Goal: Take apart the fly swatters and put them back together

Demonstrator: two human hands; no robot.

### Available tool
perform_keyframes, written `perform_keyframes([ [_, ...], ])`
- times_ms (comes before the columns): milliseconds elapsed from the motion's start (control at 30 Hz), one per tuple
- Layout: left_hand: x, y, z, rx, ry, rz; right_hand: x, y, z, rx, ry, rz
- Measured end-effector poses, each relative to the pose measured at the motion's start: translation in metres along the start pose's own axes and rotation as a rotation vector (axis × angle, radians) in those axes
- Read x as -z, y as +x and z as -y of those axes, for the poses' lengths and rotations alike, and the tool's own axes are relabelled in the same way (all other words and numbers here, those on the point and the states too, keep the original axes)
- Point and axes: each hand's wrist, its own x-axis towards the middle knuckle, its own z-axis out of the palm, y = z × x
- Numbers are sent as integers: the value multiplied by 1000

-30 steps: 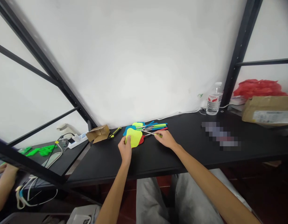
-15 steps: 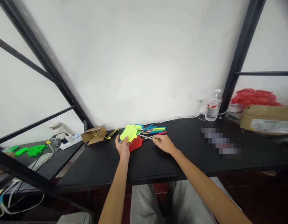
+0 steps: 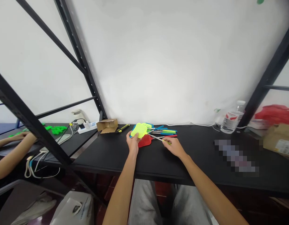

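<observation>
A yellow-green fly swatter [image 3: 140, 130] with a perforated head and thin metal shaft is held in both hands above the black table. My left hand [image 3: 133, 142] grips its head by the edge, thumb on the front face. My right hand [image 3: 174, 146] is closed round its handle at the other end. Beneath and behind it lies a pile of fly swatters with blue, green and red handles [image 3: 169, 131]. A red fly swatter [image 3: 145, 141] lies flat nearest me, its head partly covered by my left hand and the yellow one.
Left of the pile are an open cardboard box [image 3: 107, 126] and a yellow-and-black utility knife [image 3: 124, 128]. A water bottle [image 3: 232, 117] stands at the back right, near a carton [image 3: 279, 140]. Beyond the frame post, another person's arms [image 3: 20, 147] rest at the left table.
The view has turned left, so things sit further right, and another person's arms now show more. Both hands keep their hold on the yellow-green fly swatter.
</observation>
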Motion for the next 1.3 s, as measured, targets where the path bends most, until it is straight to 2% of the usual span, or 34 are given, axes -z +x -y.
perform_keyframes([
  [567,-1,-6,-1,-28,55,65,-1,0,-4,-18,-33,-5],
  [867,0,-5,0,-54,93,145,-1,1,-6,-24,-82,-3],
  [1300,0,-5,0,-68,126,168,0,2,-5,-37,-143,9],
])
